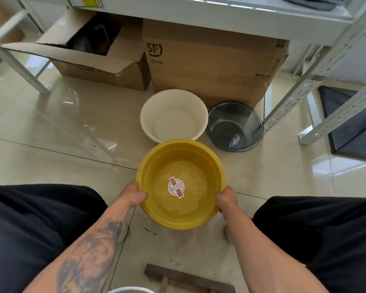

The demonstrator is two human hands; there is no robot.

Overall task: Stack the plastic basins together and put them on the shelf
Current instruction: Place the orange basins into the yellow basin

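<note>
The left hand (134,194) and the right hand (225,197) grip opposite sides of the yellow plastic basin's (181,185) rim, fingers curled over the edge, holding it above the tiled floor (72,132) between the person's knees. A round sticker (176,187) sits inside it. Beyond its far edge, the white basin (173,116) and the grey basin (235,126) stand side by side on the floor, against the closed cardboard box (216,64) under the shelf (220,15).

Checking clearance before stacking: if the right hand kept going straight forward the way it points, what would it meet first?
Probably the grey basin. The right hand, holding the yellow basin, points toward it across bare floor, though depth is unclear.
</note>
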